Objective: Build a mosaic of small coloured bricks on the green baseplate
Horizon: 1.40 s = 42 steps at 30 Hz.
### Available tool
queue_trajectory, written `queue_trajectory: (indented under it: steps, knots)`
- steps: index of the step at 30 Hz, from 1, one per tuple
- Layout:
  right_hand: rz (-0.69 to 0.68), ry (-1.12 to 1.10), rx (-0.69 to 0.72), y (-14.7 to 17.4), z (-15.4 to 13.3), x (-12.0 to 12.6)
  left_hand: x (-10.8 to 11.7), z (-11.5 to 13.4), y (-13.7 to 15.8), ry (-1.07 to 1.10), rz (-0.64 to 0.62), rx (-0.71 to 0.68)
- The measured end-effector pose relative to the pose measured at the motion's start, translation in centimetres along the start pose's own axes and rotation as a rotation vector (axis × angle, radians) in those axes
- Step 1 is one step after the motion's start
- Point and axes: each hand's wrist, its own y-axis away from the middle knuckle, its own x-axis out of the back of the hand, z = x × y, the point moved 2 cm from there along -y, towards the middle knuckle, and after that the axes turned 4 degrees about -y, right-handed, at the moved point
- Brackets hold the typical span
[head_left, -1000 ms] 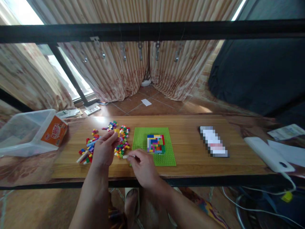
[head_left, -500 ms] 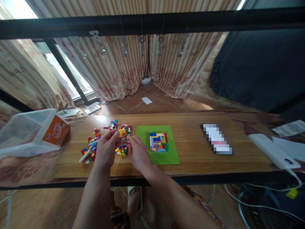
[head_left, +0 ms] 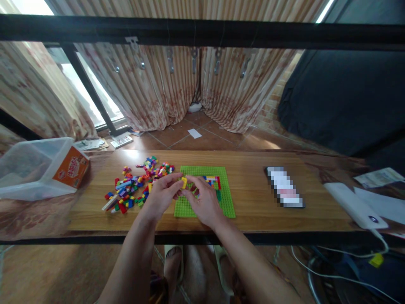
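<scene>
A small yellow toy brick [head_left: 184, 183] is pinched in the fingertips of my left hand [head_left: 161, 194]. My right hand [head_left: 205, 200] meets it from the other side, its fingertips closed around the same brick. Both hands are over the left half of the green baseplate [head_left: 228, 207]. A block of multicoloured bricks [head_left: 213, 181] is built on the baseplate, and my right hand hides most of it. To the left of my left hand spreads a loose pile of small bricks [head_left: 126, 188], with part of it behind that hand.
A wooden table [head_left: 253, 219] carries everything at hand. A phone [head_left: 286, 188] with a blurred screen lies on its right side. At the far left is a clear plastic bin [head_left: 41, 169] with an orange label. A white device [head_left: 356, 204] with a cable sits at the right end.
Both hands have moved right from the loose pile to over the baseplate, carrying the yellow brick. My right hand now covers much of the built bricks, and more of the pile shows.
</scene>
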Motion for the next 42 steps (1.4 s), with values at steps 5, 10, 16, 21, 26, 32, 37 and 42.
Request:
queue_trajectory:
  steps: [5, 10, 16, 21, 26, 32, 37, 42]
  knots:
    - [-0.025, 0.057, -0.038, 0.8, 0.7, 3.6, -3.1, -0.3, 0.4, -0.058, -0.136, -0.009]
    - [0.015, 0.135, -0.157, 2.6, 2.7, 8.9, -4.3, -0.8, 0.1, -0.196, -0.143, -0.073]
    - [0.014, 0.125, -0.232, 4.0, 5.5, 10.7, -4.6, -1.2, -0.3, -0.757, 0.064, -0.275]
    - [0.046, 0.068, -0.200, 4.0, 6.6, 9.0, -5.7, -1.3, -0.2, -0.910, 0.092, -0.332]
    - [0.073, 0.120, -0.191, 4.0, 6.8, 8.4, -6.2, -1.6, -0.5, -0.936, 0.072, -0.337]
    - [0.080, 0.148, -0.162, 4.0, 6.5, 8.5, -6.9, -2.1, -0.5, -0.950, 0.072, -0.357]
    - [0.064, 0.124, -0.160, 4.1, 6.7, 8.5, -7.9, -2.7, -0.4, -0.950, 0.094, -0.360]
    - [0.052, 0.113, -0.146, 4.2, 7.1, 8.5, -8.5, -2.6, -0.5, -0.923, 0.112, -0.300]
